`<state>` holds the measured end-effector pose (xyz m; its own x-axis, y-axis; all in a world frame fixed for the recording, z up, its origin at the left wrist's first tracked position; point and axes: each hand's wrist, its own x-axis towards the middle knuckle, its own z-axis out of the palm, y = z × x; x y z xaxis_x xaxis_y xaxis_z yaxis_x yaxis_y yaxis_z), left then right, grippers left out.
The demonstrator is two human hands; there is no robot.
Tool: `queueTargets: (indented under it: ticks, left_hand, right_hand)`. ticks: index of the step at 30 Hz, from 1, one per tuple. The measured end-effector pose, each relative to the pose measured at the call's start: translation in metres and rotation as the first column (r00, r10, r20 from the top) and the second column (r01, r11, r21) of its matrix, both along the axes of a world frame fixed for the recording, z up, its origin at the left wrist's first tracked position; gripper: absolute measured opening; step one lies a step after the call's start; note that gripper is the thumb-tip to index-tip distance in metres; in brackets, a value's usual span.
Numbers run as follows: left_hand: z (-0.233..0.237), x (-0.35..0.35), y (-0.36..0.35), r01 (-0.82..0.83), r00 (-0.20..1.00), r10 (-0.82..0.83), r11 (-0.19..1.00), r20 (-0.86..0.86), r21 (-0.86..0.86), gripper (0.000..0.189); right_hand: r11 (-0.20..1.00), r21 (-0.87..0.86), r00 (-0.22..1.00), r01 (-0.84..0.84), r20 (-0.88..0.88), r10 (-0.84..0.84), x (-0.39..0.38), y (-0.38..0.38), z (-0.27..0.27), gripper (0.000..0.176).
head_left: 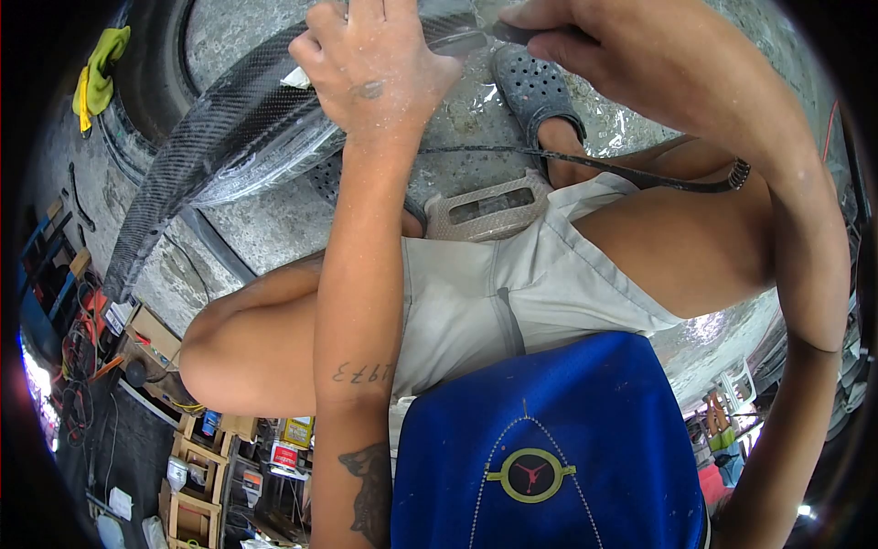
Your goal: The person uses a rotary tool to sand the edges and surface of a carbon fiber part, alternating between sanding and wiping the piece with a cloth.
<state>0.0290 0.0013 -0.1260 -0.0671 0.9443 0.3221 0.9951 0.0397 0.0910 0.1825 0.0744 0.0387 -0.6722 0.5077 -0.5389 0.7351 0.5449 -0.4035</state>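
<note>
A long curved carbon-fibre panel with a glossy black weave arcs across the upper left, above the floor. My left hand grips its upper part, thumb along the right side; the fingertips are cut off by the frame's top edge. A small white scrap shows beside that hand. My right hand pinches a slim dark piece between thumb and fingers, near the panel's right end. Whether this piece is a tool handle or part of the panel cannot be made out.
On the wet concrete between my feet lies a patterned rectangular frame. A black strip crosses over my leg. A tire and a green-yellow glove are upper left. Wooden shelving with cans stands lower left.
</note>
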Motion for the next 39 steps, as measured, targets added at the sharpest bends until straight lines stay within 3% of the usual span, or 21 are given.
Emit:
queueTargets:
  ticks: [1, 3, 13, 16, 18, 19, 21, 25, 28, 31, 33, 37, 39]
  left_hand:
    - [0.000, 0.000, 0.000, 0.001, 1.000, -0.001, 1.000, 0.000, 0.001, 0.047]
    - [0.001, 0.000, 0.000, -0.009, 1.000, 0.009, 1.000, -0.005, -0.009, 0.047]
    - [-0.001, 0.001, 0.000, -0.003, 1.000, 0.004, 1.000, -0.016, 0.027, 0.046]
    - [0.000, 0.001, 0.000, 0.001, 1.000, -0.001, 1.000, 0.006, 0.025, 0.047]
    - [0.000, 0.001, 0.000, -0.002, 1.000, 0.002, 1.000, 0.004, 0.025, 0.047]
    - [-0.001, 0.001, 0.000, -0.002, 1.000, 0.002, 1.000, 0.004, 0.026, 0.047]
    - [-0.001, 0.001, 0.000, -0.001, 1.000, 0.000, 1.000, 0.003, 0.024, 0.047]
    - [-0.001, 0.001, 0.000, -0.004, 1.000, 0.004, 1.000, -0.001, 0.019, 0.047]
    - [-0.001, 0.001, 0.000, -0.001, 1.000, 0.001, 0.999, 0.001, 0.033, 0.047]
    - [-0.001, 0.001, 0.000, -0.004, 1.000, 0.004, 1.000, 0.004, 0.022, 0.048]
    - [0.000, 0.001, 0.000, -0.025, 0.999, 0.025, 1.000, -0.025, -0.018, 0.048]
    - [-0.001, 0.001, 0.000, -0.019, 1.000, 0.019, 1.000, -0.025, -0.003, 0.049]
    - [0.000, 0.001, -0.001, -0.014, 1.000, 0.014, 1.000, -0.010, -0.001, 0.049]
  right_hand:
    - [1.000, 0.001, 1.000, 0.001, 0.000, -0.001, 0.000, -0.003, -0.001, 0.021]
    - [0.974, 0.204, 0.993, -0.098, 0.084, 0.082, -0.005, -0.015, -0.004, 0.020]
    - [0.998, 0.049, 0.988, -0.036, 0.151, 0.028, -0.009, -0.002, 0.001, 0.020]
    - [0.998, -0.028, 0.998, -0.050, 0.036, 0.051, 0.002, 0.001, -0.002, 0.020]
    - [0.984, 0.135, 0.992, -0.112, -0.035, 0.118, 0.004, -0.007, -0.006, 0.020]
    - [0.984, 0.135, 0.992, -0.112, -0.035, 0.118, 0.000, -0.010, -0.005, 0.020]
    - [0.981, 0.177, 0.989, -0.077, 0.137, 0.053, -0.011, -0.015, -0.003, 0.021]
    - [0.999, -0.019, 0.999, -0.034, 0.012, 0.034, 0.000, 0.001, -0.002, 0.022]
    - [1.000, 0.021, 0.998, -0.020, 0.067, 0.019, -0.002, 0.000, -0.003, 0.023]
    - [0.999, 0.001, 0.999, -0.032, 0.005, 0.032, -0.003, -0.002, -0.003, 0.024]
    - [0.984, 0.167, 0.990, -0.058, 0.138, 0.035, -0.011, -0.013, -0.005, 0.025]
    - [0.997, 0.071, 0.991, -0.019, 0.135, 0.010, -0.012, -0.010, 0.000, 0.026]
    - [0.975, 0.221, 0.990, -0.036, 0.143, 0.004, -0.013, -0.019, -0.001, 0.027]
